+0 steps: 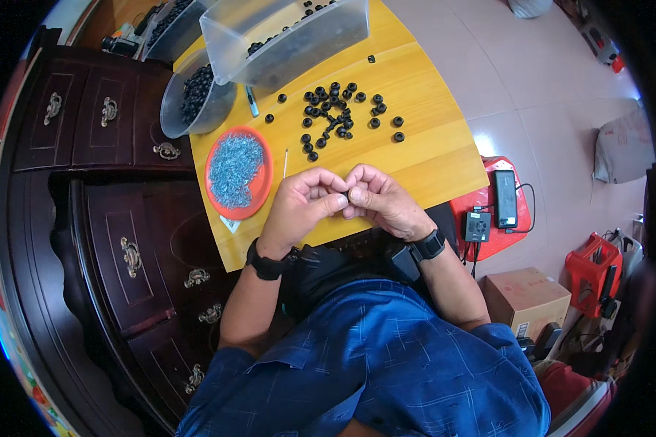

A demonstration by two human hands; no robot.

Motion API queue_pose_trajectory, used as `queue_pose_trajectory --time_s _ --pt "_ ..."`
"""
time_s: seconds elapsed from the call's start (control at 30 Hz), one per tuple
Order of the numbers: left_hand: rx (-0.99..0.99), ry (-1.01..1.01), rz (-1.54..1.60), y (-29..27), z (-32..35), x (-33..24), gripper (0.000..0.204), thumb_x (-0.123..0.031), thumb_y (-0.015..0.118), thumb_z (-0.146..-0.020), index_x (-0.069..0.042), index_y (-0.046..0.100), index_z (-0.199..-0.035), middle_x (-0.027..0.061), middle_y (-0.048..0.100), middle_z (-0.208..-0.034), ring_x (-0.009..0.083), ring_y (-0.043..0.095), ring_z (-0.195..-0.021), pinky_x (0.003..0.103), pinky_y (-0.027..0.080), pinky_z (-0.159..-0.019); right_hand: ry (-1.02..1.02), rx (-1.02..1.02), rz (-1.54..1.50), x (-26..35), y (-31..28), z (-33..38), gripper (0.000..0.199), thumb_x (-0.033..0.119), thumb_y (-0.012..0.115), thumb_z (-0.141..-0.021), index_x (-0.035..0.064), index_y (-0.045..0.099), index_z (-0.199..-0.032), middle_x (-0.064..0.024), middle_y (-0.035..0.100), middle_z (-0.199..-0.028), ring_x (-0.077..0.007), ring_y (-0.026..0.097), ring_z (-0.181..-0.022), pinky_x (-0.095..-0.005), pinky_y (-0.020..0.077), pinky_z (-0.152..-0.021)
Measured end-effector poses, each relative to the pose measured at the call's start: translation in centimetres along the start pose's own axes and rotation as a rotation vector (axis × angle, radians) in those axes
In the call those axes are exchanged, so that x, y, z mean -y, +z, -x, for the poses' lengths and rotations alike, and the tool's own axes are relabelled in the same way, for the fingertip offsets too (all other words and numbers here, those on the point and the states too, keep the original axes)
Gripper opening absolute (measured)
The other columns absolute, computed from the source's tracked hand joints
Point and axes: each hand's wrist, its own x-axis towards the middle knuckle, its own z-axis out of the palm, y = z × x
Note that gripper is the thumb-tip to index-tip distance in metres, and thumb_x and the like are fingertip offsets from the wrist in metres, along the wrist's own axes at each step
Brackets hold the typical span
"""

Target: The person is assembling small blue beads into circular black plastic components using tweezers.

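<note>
My left hand (310,200) and my right hand (379,200) meet fingertip to fingertip over the near edge of the yellow table (430,160). Pinched between them is a small black round piece (345,195), mostly hidden by the fingers. Beyond the hands lie several loose black round pieces (334,109), some showing a hole, spread in a loose cluster. Left of my left hand, an orange-red plate (269,175) carries a heap of thin, shiny silvery-blue bits (233,169), too fine to tell apart. A thin light-coloured stick tool (285,162) lies between plate and cluster.
A clear plastic bin (291,54) and a round translucent tub (173,109) hold black pieces at the far left. Near them lies a teal pen-like tool (251,102). Dark drawers (87,240) flank the left side. A red stool (481,244) bears a power bank (504,198); a cardboard box (526,297) stands lower right.
</note>
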Motion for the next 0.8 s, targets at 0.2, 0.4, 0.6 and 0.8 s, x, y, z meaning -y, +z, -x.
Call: queue_pose_trajectory --time_s 0.2,0.4,0.6,0.8 --pt "-0.188 0.113 -0.292 -0.6 -3.9 -0.1 0.014 -0.003 0.07 -0.087 0.0 0.067 -0.1 -0.0004 0.064 -0.08 0.0049 0.058 -0.07 0.023 0.049 -0.063 -0.063 0.058 -0.207 0.2 -1.1 0.2 0.018 0.016 0.063 -0.098 0.0069 0.057 -0.112 -0.0059 0.066 -0.098 -0.0127 0.066 -0.086 -0.026 0.0556 -0.08" --pt "-0.382 0.376 -0.931 0.1 -7.1 0.9 0.02 -0.009 0.075 -0.077 -0.008 0.071 -0.097 0.0095 0.067 -0.082 0.0272 0.066 -0.072 0.037 0.053 -0.065 -0.072 0.099 -0.267 0.5 -1.0 0.1 0.019 0.016 0.063 -0.098 0.0064 0.057 -0.114 -0.0067 0.065 -0.099 -0.0132 0.064 -0.084 -0.0269 0.0543 -0.082" --pt "-0.375 0.404 -1.075 0.6 -8.1 1.6 0.016 -0.008 0.073 -0.078 -0.008 0.07 -0.094 0.0077 0.064 -0.077 0.0222 0.065 -0.067 0.034 0.051 -0.06 -0.03 0.085 -0.195 0.4 -1.1 0.0 0.025 0.024 0.065 -0.097 0.0085 0.056 -0.114 -0.0049 0.059 -0.095 -0.0125 0.059 -0.081 -0.031 0.0484 -0.083" --pt "-0.337 0.461 -1.056 0.7 -7.0 1.3 0.011 -0.003 0.07 -0.079 -0.004 0.066 -0.09 0.0086 0.066 -0.082 0.02 0.068 -0.07 0.032 0.054 -0.062 -0.053 0.125 -0.25 0.3 -1.1 -0.1 0.02 0.019 0.062 -0.099 0.0086 0.058 -0.115 -0.0048 0.064 -0.101 -0.0129 0.062 -0.085 -0.0296 0.0523 -0.084"
